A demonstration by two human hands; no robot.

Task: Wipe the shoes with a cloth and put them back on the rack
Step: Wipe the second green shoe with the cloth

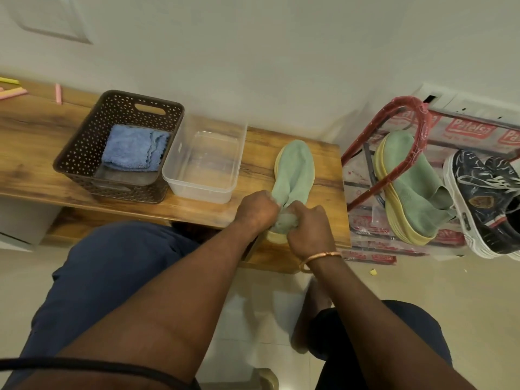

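— Table (28,153) first, then the red rack (409,101) just to its right; what is each one carrying?
— The rack is holding a second green shoe (408,187) and a dark sneaker (484,198); on the table a brown basket (84,153) is holding the blue cloth (132,149); a clear tub (194,190) is standing just beside it; the green shoe (295,167) is lying at the right end.
— And the hands?
— The left hand (257,209) and right hand (308,229) are both gripping that shoe's heel end, fingers curled.

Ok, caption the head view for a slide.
Left hand and right hand grip the green shoe on the bench; its mate sits on the rack.
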